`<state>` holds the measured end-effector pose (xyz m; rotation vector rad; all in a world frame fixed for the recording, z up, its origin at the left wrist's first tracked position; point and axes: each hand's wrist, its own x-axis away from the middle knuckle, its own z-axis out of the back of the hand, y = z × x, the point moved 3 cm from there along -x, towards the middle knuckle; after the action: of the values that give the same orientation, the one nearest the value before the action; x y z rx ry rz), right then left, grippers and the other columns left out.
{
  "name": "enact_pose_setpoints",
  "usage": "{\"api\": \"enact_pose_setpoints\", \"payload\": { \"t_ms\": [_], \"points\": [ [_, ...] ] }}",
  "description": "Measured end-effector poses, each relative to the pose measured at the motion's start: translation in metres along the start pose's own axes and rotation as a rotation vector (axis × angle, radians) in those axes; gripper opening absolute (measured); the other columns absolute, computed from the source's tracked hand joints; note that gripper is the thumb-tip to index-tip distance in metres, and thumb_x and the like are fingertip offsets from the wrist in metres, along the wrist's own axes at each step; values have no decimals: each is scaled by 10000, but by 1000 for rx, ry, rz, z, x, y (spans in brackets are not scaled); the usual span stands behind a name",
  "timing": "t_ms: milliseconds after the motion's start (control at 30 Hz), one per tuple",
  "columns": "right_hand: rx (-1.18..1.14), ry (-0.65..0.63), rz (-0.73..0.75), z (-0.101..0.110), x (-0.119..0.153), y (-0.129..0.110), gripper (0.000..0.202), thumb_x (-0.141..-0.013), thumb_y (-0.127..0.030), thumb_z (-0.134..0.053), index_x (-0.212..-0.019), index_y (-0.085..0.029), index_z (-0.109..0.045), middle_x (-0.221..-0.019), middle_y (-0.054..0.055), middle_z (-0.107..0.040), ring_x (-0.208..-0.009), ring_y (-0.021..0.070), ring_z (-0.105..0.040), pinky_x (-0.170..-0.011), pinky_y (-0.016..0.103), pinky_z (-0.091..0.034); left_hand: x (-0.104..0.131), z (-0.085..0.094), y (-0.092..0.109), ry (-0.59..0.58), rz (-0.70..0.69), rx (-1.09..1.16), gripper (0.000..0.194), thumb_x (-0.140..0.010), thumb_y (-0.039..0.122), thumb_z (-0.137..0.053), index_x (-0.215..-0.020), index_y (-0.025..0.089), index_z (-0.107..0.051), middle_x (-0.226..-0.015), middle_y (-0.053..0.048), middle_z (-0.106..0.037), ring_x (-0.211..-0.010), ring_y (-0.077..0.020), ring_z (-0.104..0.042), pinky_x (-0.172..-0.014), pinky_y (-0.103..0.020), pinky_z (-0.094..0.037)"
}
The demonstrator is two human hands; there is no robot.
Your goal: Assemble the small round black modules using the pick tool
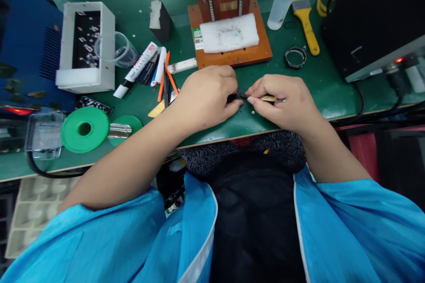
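Close to the front edge of the green bench, my left hand [210,95] is closed on a small dark part [236,95], mostly hidden by the fingers. My right hand [283,99] pinches a slim tool with a yellowish handle [268,98], its tip pointing left and meeting the dark part. The tool's exact kind does not show. Beyond my right hand lies a round dark ring-shaped case [295,57]. An orange press [232,55] stands behind both hands, with a white foam block [229,34] on its base.
Markers [136,68] and orange-handled tools [167,75] lie left of my left hand. Further left are a white box [108,75], a clear cup [124,55] and a green spool [99,126]. At right are a bottle [281,2], a yellow brush [308,31] and a black device [372,22].
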<state>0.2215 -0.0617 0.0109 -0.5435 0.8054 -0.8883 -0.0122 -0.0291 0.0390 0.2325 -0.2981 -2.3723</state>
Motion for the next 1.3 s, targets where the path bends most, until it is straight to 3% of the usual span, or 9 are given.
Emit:
{"api": "enact_pose_setpoints", "payload": {
  "t_ms": [267,467,767,1300],
  "points": [
    [-14,-6,-38,0,0,1,120,-1052,-320,-868,-966,-321,-785,-1038,45,-929,-1030,354,-901,-955,535,-707,1,-2,2,18,5,-2,363,-1181,370,-649,-1159,145,-933,-1275,-225,-915,-1251,-443,-888,-1143,-595,-736],
    [12,19,-7,1,-1,0,133,-1020,-266,-822,-913,-309,-757,-964,40,-899,-972,333,-882,-866,496,-648,1,1,2,1,5,15,371,-1174,325,-622,-1152,148,-947,-1319,-219,-921,-1272,-431,-897,-1188,-603,-741],
    [48,-13,0,0,2,-1,165,-1050,-289,-827,-907,-317,-749,-992,42,-907,-990,349,-887,-911,531,-676,5,1,-2,43,-4,84,364,-1184,302,-632,-1105,177,-964,-1334,-175,-931,-1280,-392,-900,-1222,-577,-736],
    [56,-3,52,-3,3,-2,217,-1078,-245,-772,-887,-315,-696,-986,53,-882,-1017,356,-900,-889,527,-671,5,0,-2,48,-1,91,378,-1189,287,-631,-1085,184,-980,-1322,-173,-936,-1280,-405,-912,-1216,-596,-738]
  ]
}}
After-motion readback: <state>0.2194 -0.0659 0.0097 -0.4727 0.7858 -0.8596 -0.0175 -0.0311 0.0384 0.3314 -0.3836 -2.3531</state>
